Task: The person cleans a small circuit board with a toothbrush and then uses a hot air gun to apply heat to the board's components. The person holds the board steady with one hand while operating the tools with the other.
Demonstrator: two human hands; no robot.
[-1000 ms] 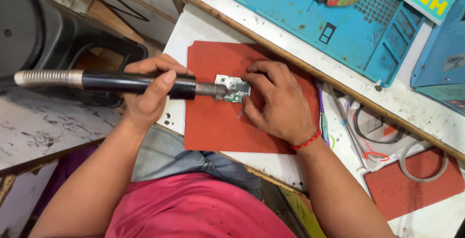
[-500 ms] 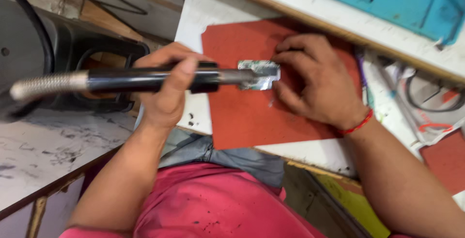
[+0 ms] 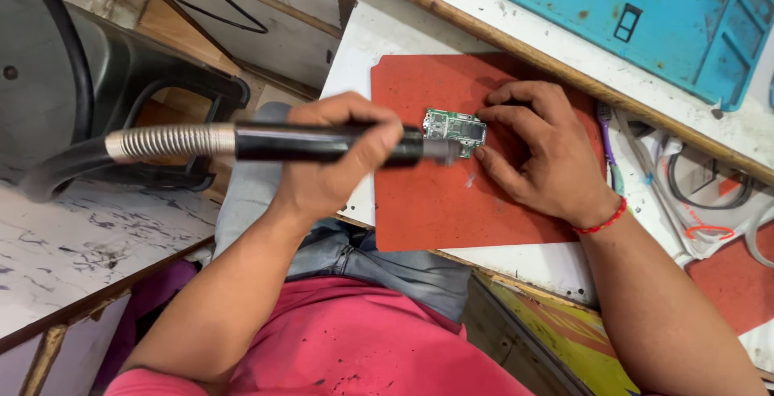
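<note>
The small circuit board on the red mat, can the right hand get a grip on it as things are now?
Probably yes. The right hand lies on the red mat with its fingertips already at the circuit board. Only the tool in the left hand crowds the opposite edge.

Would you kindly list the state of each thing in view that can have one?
left hand: closed around the black tool handle, nozzle at the board's edge
right hand: fingers pressed at the circuit board
circuit board: flat on the red mat, bare
blue mat: lying flat
</note>
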